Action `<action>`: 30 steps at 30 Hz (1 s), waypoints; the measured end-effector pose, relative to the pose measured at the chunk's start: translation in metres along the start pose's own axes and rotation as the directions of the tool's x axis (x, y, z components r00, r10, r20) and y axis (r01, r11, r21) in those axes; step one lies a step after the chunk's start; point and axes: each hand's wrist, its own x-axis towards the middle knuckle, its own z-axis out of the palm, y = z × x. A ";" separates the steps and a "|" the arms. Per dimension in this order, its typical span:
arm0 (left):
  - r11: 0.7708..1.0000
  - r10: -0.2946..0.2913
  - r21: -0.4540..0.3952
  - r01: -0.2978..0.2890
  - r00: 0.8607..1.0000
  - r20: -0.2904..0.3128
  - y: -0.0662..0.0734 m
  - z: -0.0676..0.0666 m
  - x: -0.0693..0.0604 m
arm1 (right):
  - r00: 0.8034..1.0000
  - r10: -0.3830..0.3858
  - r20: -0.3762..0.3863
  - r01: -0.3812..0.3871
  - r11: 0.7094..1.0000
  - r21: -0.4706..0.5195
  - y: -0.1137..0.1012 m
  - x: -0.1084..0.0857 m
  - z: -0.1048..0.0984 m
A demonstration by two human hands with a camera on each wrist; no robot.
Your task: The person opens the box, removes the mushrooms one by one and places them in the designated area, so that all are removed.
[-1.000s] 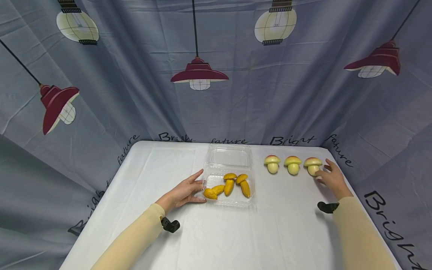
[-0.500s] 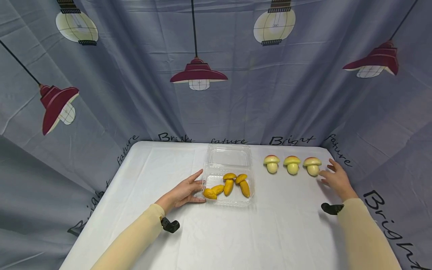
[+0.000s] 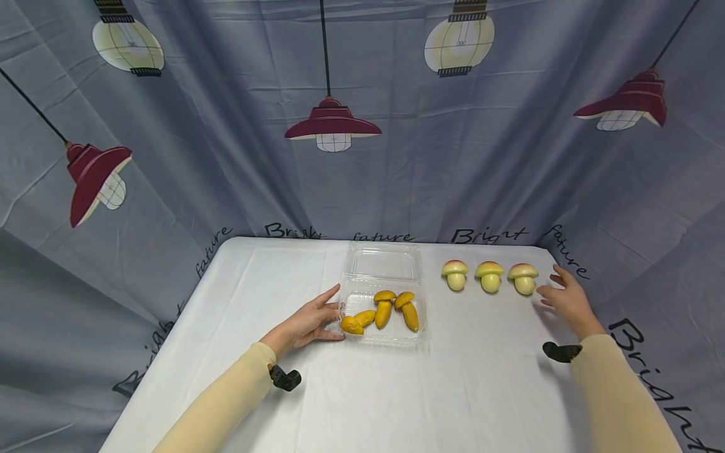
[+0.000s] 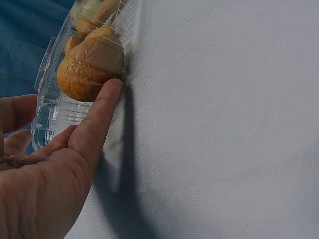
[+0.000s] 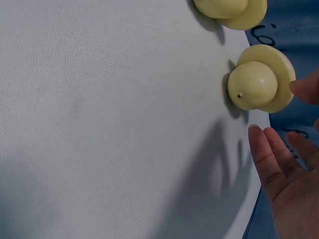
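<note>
I saw that the right hand (image 3: 571, 305) had slid a little to its right, away from the nearest smooth, pale yellow mushroom with a pink-topped round cap (image 3: 523, 279). A second before, its fingertips were right at that mushroom's stem; now a thin gap showed between them. Its fingers were spread in a loose curve and pinched nothing. Two more smooth, pale yellow mushrooms with fat stems (image 3: 455, 275) (image 3: 489, 277) lay farther to the left of this hand, in a row with the first, all with their caps pointing away from me.

I had the left hand (image 3: 306, 321) in the same place as before. Its fingers and thumb were spread wide and rested against the side of the clear plastic box with a hinged lid (image 3: 357, 302). The box sat just to the right of this hand, with its lid tipped back, open. Inside lay three orange-yellow mushrooms with bent stems (image 3: 358, 322) (image 3: 384, 309) (image 3: 408, 311). One was on its side close to the thumb, and two were farther right, with their caps away from me.

Under both hands was the table with a white cloth (image 3: 425, 402). Past the hands hung a grey-blue curtain with red lamp pictures (image 3: 243, 170).
</note>
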 end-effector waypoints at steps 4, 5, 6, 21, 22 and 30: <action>1.000 0.002 0.001 -0.002 1.000 -0.001 0.000 0.001 0.000 | 1.000 -0.018 0.008 0.018 1.000 0.003 -0.005 -0.003 -0.002; 1.000 0.001 0.002 -0.001 1.000 -0.001 0.000 0.001 0.000 | 1.000 -0.025 0.010 0.025 1.000 0.003 -0.006 -0.004 -0.003; 1.000 0.000 0.003 0.000 1.000 -0.003 0.000 0.001 -0.001 | 0.999 -0.035 0.012 0.035 0.999 0.001 -0.007 -0.004 -0.003; 1.000 0.007 -0.003 -0.007 1.000 0.001 0.000 0.002 -0.003 | 0.987 -0.161 0.028 0.161 0.987 -0.002 -0.030 -0.010 -0.002; 1.000 0.006 -0.003 -0.006 1.000 0.001 0.001 0.002 -0.003 | 0.985 -0.168 0.025 0.168 0.986 -0.005 -0.033 -0.011 -0.002; 1.000 0.001 0.003 -0.001 1.000 -0.019 0.001 0.003 -0.002 | 0.982 -0.187 0.017 0.188 0.982 -0.022 -0.052 -0.017 0.002</action>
